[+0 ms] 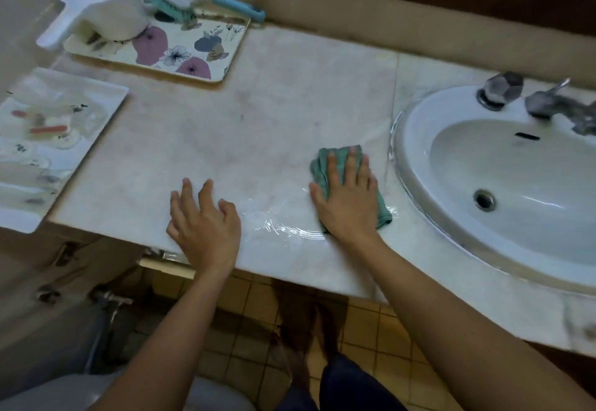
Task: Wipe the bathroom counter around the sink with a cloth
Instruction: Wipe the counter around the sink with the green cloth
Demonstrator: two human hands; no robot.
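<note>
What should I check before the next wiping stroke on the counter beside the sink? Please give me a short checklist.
1. Cloth flat under the right hand: ok, straight fingers press it down.
2. Left hand out of the cloth's way: ok, it rests on the counter, apart from the cloth.
3. Path toward the tray: ok, only bare counter lies between.
4. Water streak near the front edge wiped: not ok, it shines wet.
5. Cloth clean enough: cannot tell.
</note>
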